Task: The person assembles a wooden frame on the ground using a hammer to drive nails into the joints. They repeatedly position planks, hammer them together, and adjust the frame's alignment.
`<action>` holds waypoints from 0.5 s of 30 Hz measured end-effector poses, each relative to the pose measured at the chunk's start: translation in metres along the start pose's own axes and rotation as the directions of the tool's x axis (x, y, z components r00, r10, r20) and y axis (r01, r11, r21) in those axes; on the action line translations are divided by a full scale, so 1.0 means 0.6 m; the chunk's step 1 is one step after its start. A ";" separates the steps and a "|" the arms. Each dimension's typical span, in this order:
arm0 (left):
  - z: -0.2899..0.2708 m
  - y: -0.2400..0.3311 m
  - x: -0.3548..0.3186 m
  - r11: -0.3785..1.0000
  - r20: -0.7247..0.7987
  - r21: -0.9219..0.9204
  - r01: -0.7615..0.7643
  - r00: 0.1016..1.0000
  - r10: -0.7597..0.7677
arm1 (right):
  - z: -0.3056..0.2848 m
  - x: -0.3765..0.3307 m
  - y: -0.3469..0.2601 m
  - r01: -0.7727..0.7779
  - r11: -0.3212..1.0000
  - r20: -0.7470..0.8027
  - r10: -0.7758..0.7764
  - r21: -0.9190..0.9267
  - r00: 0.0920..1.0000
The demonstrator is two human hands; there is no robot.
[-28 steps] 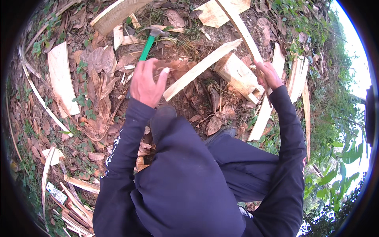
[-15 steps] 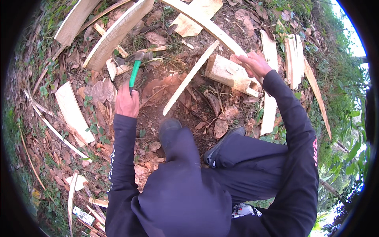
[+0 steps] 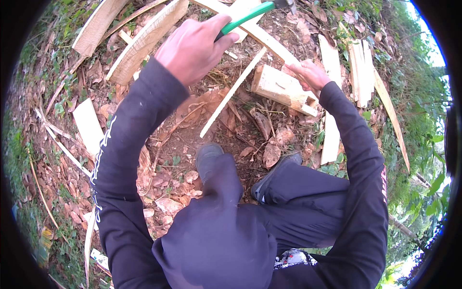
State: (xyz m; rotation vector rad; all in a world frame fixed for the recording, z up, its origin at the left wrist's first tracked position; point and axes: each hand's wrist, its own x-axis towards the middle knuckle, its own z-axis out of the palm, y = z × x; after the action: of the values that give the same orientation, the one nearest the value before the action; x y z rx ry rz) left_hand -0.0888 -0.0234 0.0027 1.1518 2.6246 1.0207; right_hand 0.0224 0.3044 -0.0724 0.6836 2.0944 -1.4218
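My left hand [image 3: 195, 50] is raised, its fingers wrapped round the green handle of a hammer [image 3: 249, 16]. The hammer's metal head points right, partly cut off by the upper edge. The end of a long, pale wooden slat [image 3: 260, 34] is in my right hand [image 3: 310, 74], which is closed on it. That slat runs up and left out of the picture, and the hammer passes over it. Just below my right hand lies a squared wooden block [image 3: 278, 87], notched at its near end. A thin, rough-edged strip of wood [image 3: 233, 92] slants beside the block.
Two broad curved boards [image 3: 147, 41] [image 3: 98, 29] lie at the upper left. Several pale planks [image 3: 358, 72] lie at the right, with a long one [image 3: 331, 135] nearer me. Dry leaves and soil cover the ground round my shoes [image 3: 209, 156]. Green plants border the right side.
My left hand has swung up and to the right with the hammer, from low beside the leaves to over the slat. My right hand has stayed almost still on the slat's end.
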 end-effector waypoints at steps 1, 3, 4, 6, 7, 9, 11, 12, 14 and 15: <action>0.008 -0.005 0.009 0.994 -0.086 -0.003 -0.113 0.990 0.112 | -0.002 0.003 0.004 -0.010 1.000 -0.005 0.010 -0.016 1.000; 0.017 -0.004 0.029 0.969 -0.160 -0.018 -0.248 0.957 0.242 | -0.006 0.011 0.008 -0.030 0.998 -0.019 0.029 -0.048 0.999; 0.023 0.002 0.031 0.982 -0.046 -0.072 -0.176 0.984 0.173 | -0.006 0.010 0.011 -0.030 0.999 -0.025 0.029 -0.032 0.999; 0.037 0.006 0.028 0.989 0.188 -0.148 -0.015 0.981 0.043 | -0.003 0.004 0.012 -0.023 1.000 -0.037 0.023 -0.003 0.999; 0.062 -0.014 0.020 0.956 -0.010 -0.096 -0.278 0.960 0.279 | 0.000 0.004 0.007 -0.026 1.000 -0.033 0.026 0.006 0.999; 0.087 -0.037 0.009 0.958 0.031 -0.045 -0.283 0.958 0.284 | 0.005 0.005 0.004 -0.044 0.999 -0.029 0.044 0.026 0.999; 0.094 -0.043 0.008 0.970 0.008 -0.052 -0.238 0.971 0.239 | -0.001 0.004 -0.005 -0.034 0.999 0.002 0.034 -0.020 0.999; 0.077 -0.018 0.014 0.981 0.024 -0.083 -0.175 0.984 0.178 | -0.004 0.001 0.000 -0.042 0.998 0.014 0.043 -0.039 0.999; 0.078 -0.001 0.017 0.977 -0.026 -0.149 -0.152 0.988 0.150 | -0.008 0.002 0.009 -0.047 0.997 0.025 0.048 -0.058 0.999; 0.085 -0.001 0.020 0.963 -0.098 -0.182 -0.198 0.978 0.183 | -0.011 0.004 0.006 -0.041 0.997 0.029 0.043 -0.069 0.999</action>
State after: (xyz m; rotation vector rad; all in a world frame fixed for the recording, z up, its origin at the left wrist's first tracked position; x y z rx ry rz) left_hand -0.0801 0.0120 -0.0351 1.3635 2.4413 1.3484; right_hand 0.0222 0.3119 -0.0745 0.6705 2.0835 -1.3234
